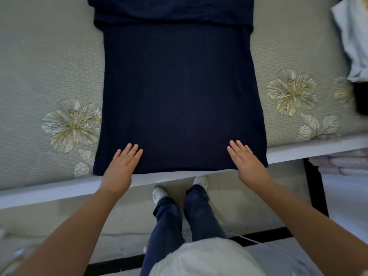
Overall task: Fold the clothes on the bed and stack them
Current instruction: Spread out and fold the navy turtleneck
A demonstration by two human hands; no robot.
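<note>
A dark navy garment [179, 92] lies spread flat on the bed [39, 76], its hem at the bed's near edge. Its upper part near the top of the view is folded over in a band. My left hand [121, 166] rests flat on the hem's left part, fingers straight. My right hand [247, 162] lies flat on the hem's right part, fingers straight too. Neither hand grips the cloth.
The bed cover is pale green with printed flowers [71, 124]. Pale blue-white clothes [350, 36] lie at the right edge beside a dark item [361, 98]. The white bed rail [59, 191] runs along the front. Folded pinkish cloth [346, 162] sits below at the right.
</note>
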